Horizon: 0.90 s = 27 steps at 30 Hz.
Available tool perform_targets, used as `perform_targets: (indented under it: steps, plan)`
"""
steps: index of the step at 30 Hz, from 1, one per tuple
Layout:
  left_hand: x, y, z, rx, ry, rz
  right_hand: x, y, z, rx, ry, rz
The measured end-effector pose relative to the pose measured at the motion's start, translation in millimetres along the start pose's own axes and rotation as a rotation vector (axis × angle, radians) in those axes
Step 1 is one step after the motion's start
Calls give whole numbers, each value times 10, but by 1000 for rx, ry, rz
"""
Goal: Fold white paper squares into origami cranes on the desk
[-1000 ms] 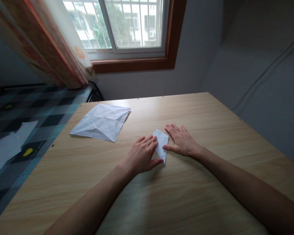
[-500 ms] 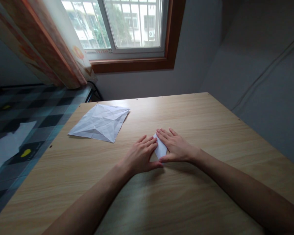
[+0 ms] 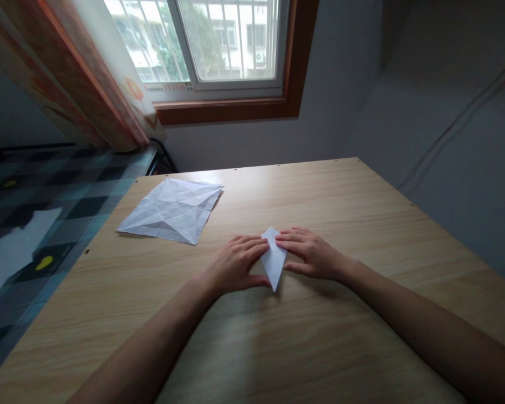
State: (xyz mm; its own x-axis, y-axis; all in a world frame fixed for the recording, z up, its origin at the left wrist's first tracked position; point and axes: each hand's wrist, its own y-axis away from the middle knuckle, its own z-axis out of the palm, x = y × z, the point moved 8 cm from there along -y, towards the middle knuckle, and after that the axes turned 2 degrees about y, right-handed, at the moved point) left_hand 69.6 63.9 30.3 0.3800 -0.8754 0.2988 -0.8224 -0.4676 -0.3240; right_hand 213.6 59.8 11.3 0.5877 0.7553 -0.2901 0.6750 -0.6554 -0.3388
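1 small folded paper [image 3: 274,259] lies on the wooden table [image 3: 340,336] just ahead of me, pinned between my left hand [image 3: 235,262] and my right hand [image 3: 315,253]. Both hands are flat, palm down and closed on nothing, with fingertips resting on its 2 side edges. To crease it well, I judge that I should press evenly from both sides and run the fingertips along the folds toward the near tip, so the piece cannot slide on the smooth top. It is white, narrow and kite-shaped, with 1 sharp point toward me and a blunter one away. A larger unfolded sheet [image 3: 172,210], crossed by creases, lies well apart to the left, below the window [image 3: 219,39].
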Motion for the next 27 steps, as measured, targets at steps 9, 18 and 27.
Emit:
perform_targets:
  steps: [9, 18, 27]
  plan:
    - [-40, -2, -137, 144, 107, -72, -18, -12, -132, 138, -56, -4]
    - [-229, 25, -172, 283, 41, -350, 167, -137, -109, 140, -3, 415]
    - [-126, -36, -84, 155, -223, -221, 264, -44, -93, 148, 79, 577]
